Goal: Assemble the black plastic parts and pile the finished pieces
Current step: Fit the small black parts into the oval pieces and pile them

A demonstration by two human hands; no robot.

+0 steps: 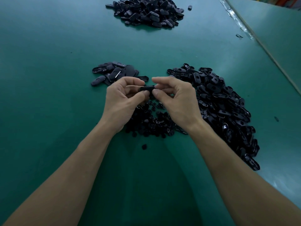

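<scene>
Both hands meet over the middle of the green table mat, holding one black oval part between them, raised just above the heaps. The left hand pinches the part's left end between thumb and forefinger; the right hand pinches the right end the same way. The other fingers of both hands are loosely curled inward and touch nothing that can be seen.

Directly under the hands lies a low scatter of small round black pieces. One stray piece sits apart, just nearer the person, between the forearms. Beyond the left hand is a small pile of closed oval pieces, its near edge just beside the knuckles. To the right, a much larger heap of open oval shells curves from beyond the right hand round past the right wrist and along the forearm, close beside it.

A broad band of green surface separates these near heaps from the far pile of black pieces at the top of the view, with one loose piece just to its right. Green surface also stretches wide to the left of the left arm. On the right, the table's edge strip runs diagonally, well apart from the shell heap; a thin dark scrap lies near it, and a single small bit sits right of the heap.
</scene>
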